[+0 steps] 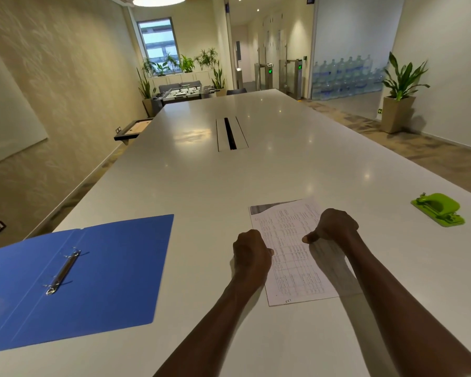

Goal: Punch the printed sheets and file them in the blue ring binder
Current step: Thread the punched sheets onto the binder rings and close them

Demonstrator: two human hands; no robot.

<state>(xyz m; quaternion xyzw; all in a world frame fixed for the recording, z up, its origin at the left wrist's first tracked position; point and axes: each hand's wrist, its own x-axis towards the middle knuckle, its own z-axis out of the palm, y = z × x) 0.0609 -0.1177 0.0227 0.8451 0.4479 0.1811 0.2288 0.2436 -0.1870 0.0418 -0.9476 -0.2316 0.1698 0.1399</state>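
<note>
Blue ring binder [74, 278] lies open flat on the white surface [256, 164], near-left. Metal ring mechanism [63, 270] runs along its spine w/ rings standing up; no sheets on them, both covers bare.

Printed sheets [291, 257], pages w/ tables of fine text, lie flat on the surface at centre-right, slightly skewed, a dark grey band at the far edge. Looks like a thin stack, but can't tell how many.

Both forearms reach fwd from the bottom of view, roughly parallel. Left hand [252, 253] is curled into a loose fist at the sheets' left edge, back of hand up, thumb tip just onto the paper, apparently pinching that edge; fingers underneath hidden, so the exact grip isn't clear. Right hand [335, 227] also curled, knuckles up, sitting over the right half of the sheets, thumb pointing left & pressed to the paper; whether the fingers hold the right edge can't be told, hidden by the hand.

So the sheets are directly under/between the hands. Binder sits well apart to the left. Green hole punch [438, 210] sits on the surface far right, well apart from the right hand, untouched.

Cable slot [230, 133] mid-surface, further back.
</note>
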